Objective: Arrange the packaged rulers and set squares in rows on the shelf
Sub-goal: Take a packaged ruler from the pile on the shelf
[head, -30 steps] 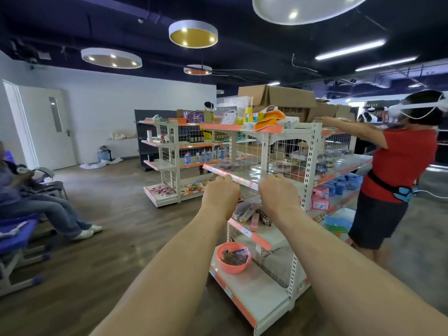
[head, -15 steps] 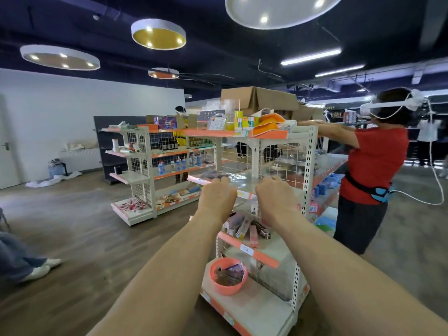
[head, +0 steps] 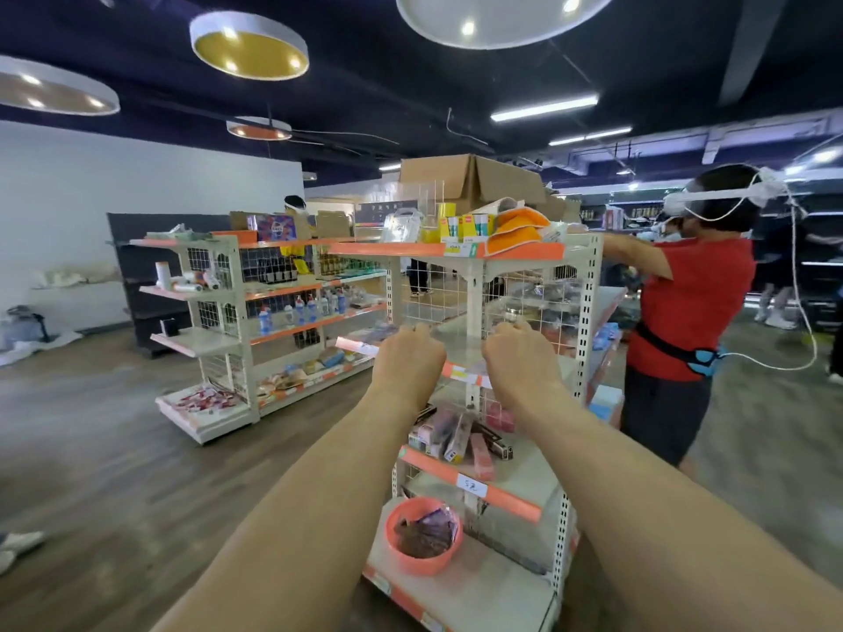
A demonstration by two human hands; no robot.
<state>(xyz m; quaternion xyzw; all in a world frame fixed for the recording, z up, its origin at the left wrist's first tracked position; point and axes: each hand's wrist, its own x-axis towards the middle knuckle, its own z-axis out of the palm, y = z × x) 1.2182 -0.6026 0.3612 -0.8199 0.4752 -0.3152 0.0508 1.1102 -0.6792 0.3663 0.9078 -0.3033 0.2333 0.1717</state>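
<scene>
Two bare forearms reached out from the bottom edge. The left hand [head: 407, 360] and the right hand [head: 520, 360] were both curled with their backs to the camera. Each pinched one end of a single clear packet [head: 458, 346], held level between them just over the front lip of the second tier of the near rack [head: 588, 312]. The packet's contents could not be made out, and the fingertips were mostly hidden behind the knuckles.

Four tiers showed on that rack. On the lowest sat one pink bowl [head: 424, 563] of dark wrapped packets. On the tier above it lay a loose heap of small boxes [head: 449, 433], too jumbled to count.

Just beyond the rack's right side stood one person in a red shirt [head: 702, 303], with an arm stretched across the top tier and legs cut off by the near forearm. One open cardboard box [head: 470, 175] rose behind the top tier.

Farther left stood a second rack [head: 196, 342], its goods too small to tell. Four round ceiling lamps [head: 248, 47] hung overhead, two of them cropped by the frame.
</scene>
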